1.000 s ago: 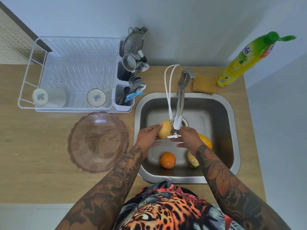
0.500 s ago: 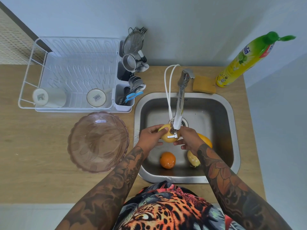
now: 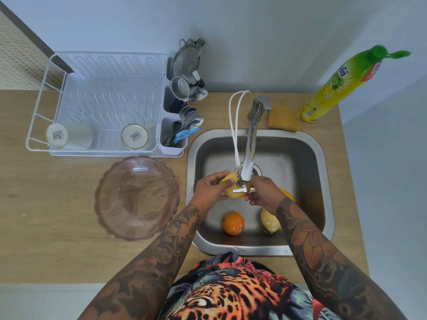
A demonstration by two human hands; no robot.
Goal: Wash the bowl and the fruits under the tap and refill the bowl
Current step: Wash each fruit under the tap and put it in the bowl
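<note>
Head view: over the stainless steel sink (image 3: pixel 318 158), set into the right part of the wooden desk (image 3: pixel 46 227), both hands hold one round yellow fruit (image 3: pixel 232 192) right under the end of the chrome tap spout (image 3: pixel 250 148). The left hand (image 3: pixel 211 190) curls its fingers and thumb round the fruit's left side. The right hand (image 3: pixel 263 192) touches its right side; its fingertips are hidden behind the spout's end, so the grip there is hard to make out. Whether water runs cannot be told.

On the sink floor, near its front wall, lie a round orange fruit (image 3: pixel 233 223) and a pale yellow fruit (image 3: pixel 269 221), partly covered by the right forearm. Another orange-yellow fruit (image 3: pixel 287 194) peeks out behind the right wrist.

The clear pinkish scalloped bowl (image 3: pixel 136 197) sits on the desk just left of the sink, in front of the white wire dish rack (image 3: pixel 101 102).
</note>
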